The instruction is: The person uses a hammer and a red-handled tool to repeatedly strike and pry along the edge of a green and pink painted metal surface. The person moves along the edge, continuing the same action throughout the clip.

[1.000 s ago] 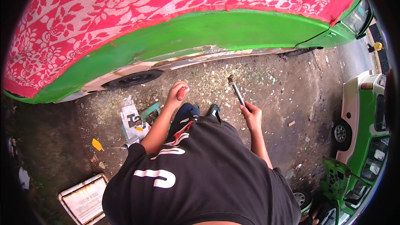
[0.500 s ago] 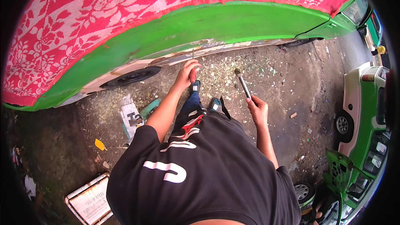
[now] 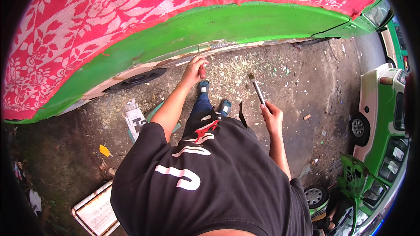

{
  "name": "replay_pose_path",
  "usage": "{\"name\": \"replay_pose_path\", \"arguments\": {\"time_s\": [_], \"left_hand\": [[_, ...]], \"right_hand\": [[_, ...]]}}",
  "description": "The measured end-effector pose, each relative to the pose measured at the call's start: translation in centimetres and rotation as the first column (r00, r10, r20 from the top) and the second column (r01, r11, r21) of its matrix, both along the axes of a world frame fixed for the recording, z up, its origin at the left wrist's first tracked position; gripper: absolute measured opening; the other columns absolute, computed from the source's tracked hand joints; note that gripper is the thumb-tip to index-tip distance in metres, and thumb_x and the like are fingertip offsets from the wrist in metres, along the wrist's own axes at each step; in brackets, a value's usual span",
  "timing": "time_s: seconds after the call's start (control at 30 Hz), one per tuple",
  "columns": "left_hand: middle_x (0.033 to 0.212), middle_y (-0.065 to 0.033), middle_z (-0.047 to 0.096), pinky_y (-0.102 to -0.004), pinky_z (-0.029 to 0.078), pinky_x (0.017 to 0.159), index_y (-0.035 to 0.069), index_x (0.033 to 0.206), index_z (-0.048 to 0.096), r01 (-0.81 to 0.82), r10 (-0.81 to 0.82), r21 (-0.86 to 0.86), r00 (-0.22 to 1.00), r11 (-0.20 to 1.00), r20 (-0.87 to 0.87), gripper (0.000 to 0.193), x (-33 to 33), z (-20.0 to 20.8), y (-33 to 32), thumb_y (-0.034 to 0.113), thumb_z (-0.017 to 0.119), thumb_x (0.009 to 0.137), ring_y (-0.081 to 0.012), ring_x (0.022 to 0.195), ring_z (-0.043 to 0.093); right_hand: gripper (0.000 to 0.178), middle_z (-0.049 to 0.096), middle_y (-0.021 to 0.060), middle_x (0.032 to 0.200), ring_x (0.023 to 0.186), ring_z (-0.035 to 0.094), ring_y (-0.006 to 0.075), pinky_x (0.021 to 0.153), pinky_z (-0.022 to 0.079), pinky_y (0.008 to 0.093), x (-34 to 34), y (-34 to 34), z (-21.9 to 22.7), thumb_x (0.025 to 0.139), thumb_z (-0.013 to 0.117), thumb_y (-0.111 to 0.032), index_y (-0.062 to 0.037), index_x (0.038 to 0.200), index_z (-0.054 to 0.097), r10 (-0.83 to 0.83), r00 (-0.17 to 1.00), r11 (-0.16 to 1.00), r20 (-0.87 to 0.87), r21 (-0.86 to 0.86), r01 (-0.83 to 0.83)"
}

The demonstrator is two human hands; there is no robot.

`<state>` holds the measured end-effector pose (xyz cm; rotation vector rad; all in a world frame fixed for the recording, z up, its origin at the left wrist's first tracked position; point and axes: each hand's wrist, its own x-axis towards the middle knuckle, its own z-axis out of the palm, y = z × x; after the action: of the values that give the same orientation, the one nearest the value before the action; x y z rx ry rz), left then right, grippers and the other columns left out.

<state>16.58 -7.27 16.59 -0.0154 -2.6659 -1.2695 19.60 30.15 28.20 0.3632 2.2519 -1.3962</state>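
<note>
My left hand (image 3: pixel 194 68) is closed around a thin tool with a reddish handle (image 3: pixel 201 72). Its tip rests against the scraped lower edge of a green car body (image 3: pixel 245 22). My right hand (image 3: pixel 272 114) grips a slim hammer (image 3: pixel 257 88) by the handle, head up and pointing toward the car, about a forearm's length right of the left hand. My blue shoes (image 3: pixel 225 105) stand on the gritty ground just below both hands.
A red floral cloth (image 3: pixel 109 13) covers the car's top. Paint flakes litter the dark ground (image 3: pixel 288 74). A folded paper (image 3: pixel 134 120) and a white framed board (image 3: pixel 96 212) lie to the left. Another green and white car (image 3: pixel 385 118) stands at the right.
My left hand has reached forward and up from open air to the car's lower edge with the tool. The right hand with the hammer has lifted slightly.
</note>
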Motion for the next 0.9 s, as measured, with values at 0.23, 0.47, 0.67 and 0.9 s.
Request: {"name": "replay_pose_path", "arguments": {"time_s": [0.23,0.47,0.67,0.9], "left_hand": [[0.114,-0.0101,0.058,-0.0364,0.051,0.084,0.007,0.100,0.063,0.037,-0.037,-0.082,0.999,0.996,-0.003,0.029,-0.5,0.7,-0.3,-0.007,0.062,0.074,-0.0274,0.104,0.062],[0.096,-0.0088,0.061,-0.0385,0.050,0.075,0.006,0.086,0.060,0.187,-0.188,-0.189,0.982,0.964,0.013,0.026,-2.5,2.3,-1.4,-0.008,0.065,0.065,-0.0302,0.086,0.062],[0.084,-0.0093,0.062,-0.0404,0.049,0.074,0.006,0.076,0.058,0.178,-0.181,-0.285,0.983,0.942,0.019,0.018,-4.4,2.5,-1.8,-0.005,0.065,0.063,-0.0309,0.084,0.061],[0.077,-0.0112,0.059,-0.0399,0.048,0.069,0.006,0.074,0.058,0.166,-0.145,-0.271,0.985,0.948,0.096,0.015,-4.8,3.0,-2.0,-0.005,0.064,0.065,-0.0308,0.080,0.061]], "right_hand": [[0.038,0.064,0.0020,0.071,0.068,0.058,0.0078,0.064,0.046,0.0252,-0.2,-0.1,-0.6,0.085,0.073,-0.028,-0.0004,0.112,0.069,0.009,1.000,1.000,-0.010,-0.021,-0.010],[0.038,0.065,0.0052,0.070,0.066,0.059,0.0099,0.064,0.047,0.0270,-0.6,-1.5,-0.4,0.085,0.072,-0.028,-0.0005,0.112,0.069,0.105,0.991,0.994,-0.079,0.028,-0.103],[0.039,0.064,0.0159,0.074,0.065,0.061,0.0176,0.063,0.049,0.0321,-1.5,-6.9,0.0,0.091,0.063,-0.010,-0.0047,0.130,0.057,0.290,0.866,0.949,-0.407,0.009,-0.314],[0.041,0.055,0.0130,0.071,0.058,0.058,0.0326,0.053,0.046,0.0452,-2.1,-10.5,-2.6,0.090,0.061,-0.008,-0.0169,0.130,0.059,0.572,0.557,0.817,-0.602,0.354,-0.455]]}}
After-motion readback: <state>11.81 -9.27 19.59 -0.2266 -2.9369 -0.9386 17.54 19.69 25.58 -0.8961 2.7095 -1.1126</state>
